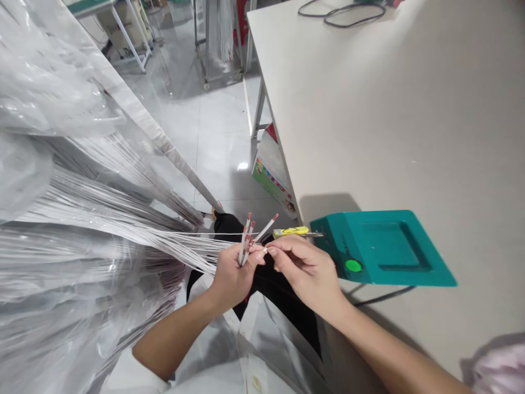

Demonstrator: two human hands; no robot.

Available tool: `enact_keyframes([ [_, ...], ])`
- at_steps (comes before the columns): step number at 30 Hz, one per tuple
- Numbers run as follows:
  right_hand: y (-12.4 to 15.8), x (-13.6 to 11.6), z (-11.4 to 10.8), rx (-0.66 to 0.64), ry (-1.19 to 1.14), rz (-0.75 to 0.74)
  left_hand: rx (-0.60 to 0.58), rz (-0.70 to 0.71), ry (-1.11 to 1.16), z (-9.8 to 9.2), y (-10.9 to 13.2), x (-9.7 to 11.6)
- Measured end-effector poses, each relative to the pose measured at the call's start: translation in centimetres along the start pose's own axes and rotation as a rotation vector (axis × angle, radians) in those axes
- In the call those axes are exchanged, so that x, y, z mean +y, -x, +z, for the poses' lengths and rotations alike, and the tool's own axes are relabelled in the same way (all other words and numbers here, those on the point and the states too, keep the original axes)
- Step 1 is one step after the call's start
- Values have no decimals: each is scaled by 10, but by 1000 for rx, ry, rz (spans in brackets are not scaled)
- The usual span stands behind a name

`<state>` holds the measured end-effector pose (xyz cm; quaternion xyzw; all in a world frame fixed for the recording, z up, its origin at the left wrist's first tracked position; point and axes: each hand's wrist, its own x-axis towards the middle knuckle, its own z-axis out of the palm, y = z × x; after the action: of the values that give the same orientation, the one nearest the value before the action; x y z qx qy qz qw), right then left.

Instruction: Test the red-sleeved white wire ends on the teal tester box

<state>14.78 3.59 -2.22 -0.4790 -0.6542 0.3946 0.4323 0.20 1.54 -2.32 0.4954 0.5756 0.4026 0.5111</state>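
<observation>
My left hand (234, 273) is closed around a bundle of thin white cables (176, 243). Several short cable ends with reddish-brown tips (249, 225) stick up out of that fist. Thumb and forefinger of my right hand (305, 265) pinch the tip of a single thin wire (266, 249), right beside the left fingers. Just past the right knuckles, a yellow-handled tool (291, 231) lies at the table edge, partly hidden. A teal device (394, 246) with a bright green round button (353, 266) sits on the table to the right of my right hand.
Long white cables in clear plastic (82, 235) hang over a rail (156, 134) on the left. The pale table (369, 120) fills the right, with a black cord (348, 13) at its far end. A printed carton (273, 172) stands under it; a wheeled rack (221, 44) stands beyond.
</observation>
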Motion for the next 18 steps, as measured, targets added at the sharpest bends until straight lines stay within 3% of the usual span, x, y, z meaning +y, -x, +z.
enact_keyframes([
  [11, 0, 6, -6, 60, 18, -15, 15, -65, 59, -2, -2, 1],
  [13, -1, 5, -9, 5, 40, -57, -5, -43, 32, -3, -2, 1],
  [18, -8, -1, -19, -275, 194, -278, -137, 31, -118, -10, -3, -1],
])
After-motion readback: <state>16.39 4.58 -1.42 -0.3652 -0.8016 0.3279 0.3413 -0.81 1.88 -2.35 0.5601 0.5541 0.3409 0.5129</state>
